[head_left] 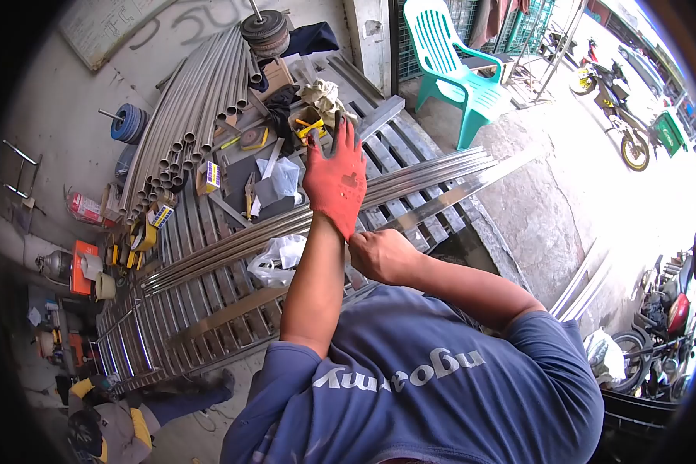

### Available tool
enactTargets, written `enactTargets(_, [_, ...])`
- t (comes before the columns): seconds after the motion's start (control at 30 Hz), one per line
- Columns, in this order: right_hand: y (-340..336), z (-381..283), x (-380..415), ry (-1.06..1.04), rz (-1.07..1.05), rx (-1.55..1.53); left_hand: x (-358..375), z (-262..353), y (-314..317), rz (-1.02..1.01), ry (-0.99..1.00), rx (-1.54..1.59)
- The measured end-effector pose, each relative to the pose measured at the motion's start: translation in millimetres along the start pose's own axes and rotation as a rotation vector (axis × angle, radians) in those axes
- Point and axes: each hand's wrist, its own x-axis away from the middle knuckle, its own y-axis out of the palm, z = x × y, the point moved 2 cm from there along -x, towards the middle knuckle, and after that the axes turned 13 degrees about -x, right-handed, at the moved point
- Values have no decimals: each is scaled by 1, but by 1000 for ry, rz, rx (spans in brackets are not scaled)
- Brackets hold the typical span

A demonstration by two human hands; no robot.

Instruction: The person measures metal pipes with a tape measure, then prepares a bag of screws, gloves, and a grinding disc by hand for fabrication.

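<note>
My left hand [337, 174] wears a red work glove [332, 203] with dark fingertips. Its fingers point up and away from me, spread, with nothing in them. Bare, my right hand [384, 257] is closed at the left wrist, pinching the edge of the glove's cuff. Beneath both hands, a bundle of long shiny metal tubes [433, 172] lies across a slatted metal rack [236, 319]. A clear plastic bag [278, 259] rests beside my left forearm. Just beyond the gloved fingertips are a yellow box [305, 124] and a pale cloth [322, 96].
More steel tubes [201, 100] are stacked at the back left, near weight plates [264, 31]. A green plastic chair [456, 69] stands beyond the rack. Another person [120, 425] is low at bottom left. Motorcycles [622, 116] are parked at right.
</note>
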Motion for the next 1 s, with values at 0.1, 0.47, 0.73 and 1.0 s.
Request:
enactTargets(0.1, [8,-4,1,25,-40,15,3,-2,5,-125,-63,-30])
enactTargets(0.47, [-22,-7,3,68,248,-129,14,-21,-28,34,443,-1504])
enactTargets(0.73, [-58,-18,-1,10,369,-33,46,-21,-7,250,251,-2629])
enactTargets(1.0, [-21,-1,4,33,244,241,47,-18,-22,339,306,-2540])
